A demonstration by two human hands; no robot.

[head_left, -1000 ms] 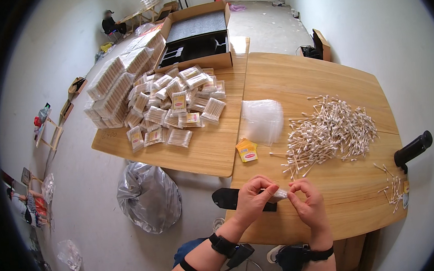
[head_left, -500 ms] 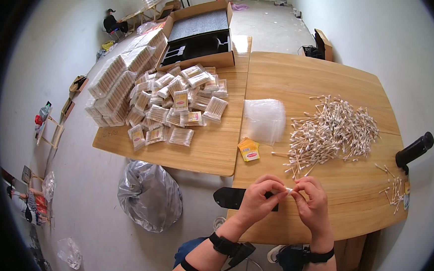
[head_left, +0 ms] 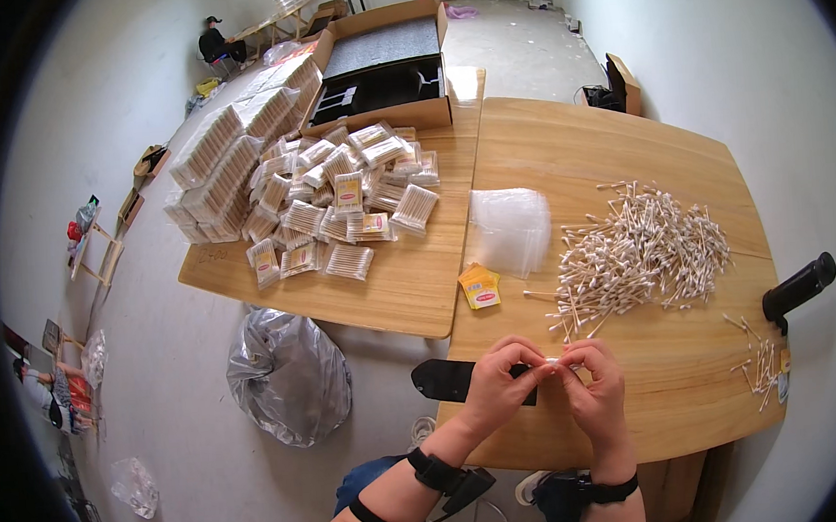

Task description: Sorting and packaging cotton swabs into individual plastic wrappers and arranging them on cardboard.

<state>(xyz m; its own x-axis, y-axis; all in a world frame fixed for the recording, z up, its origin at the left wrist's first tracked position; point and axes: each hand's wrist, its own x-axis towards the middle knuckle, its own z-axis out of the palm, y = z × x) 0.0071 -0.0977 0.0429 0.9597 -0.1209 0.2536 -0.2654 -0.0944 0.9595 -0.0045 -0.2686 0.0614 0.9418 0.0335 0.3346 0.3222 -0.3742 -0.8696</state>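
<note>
My left hand and my right hand meet above the near edge of the right-hand table, fingertips pinched together. Between them show the white tips of cotton swabs; the fingers hide the rest, so how many there are I cannot tell. Just beyond my hands spreads a big loose heap of cotton swabs. To its left lie a stack of clear plastic bags and some yellow cards. A black flat strap-like piece sticks out from under my left hand over the table edge.
On the left table are a pile of filled swab packets, stacked larger packs and an open cardboard box. A black cylinder stands at the right edge near scattered swabs. A grey plastic bag sits on the floor.
My right hand has shifted slightly left, and its fingertips are closer to those of my left hand. The left hand has barely moved; the things on the tables look the same.
</note>
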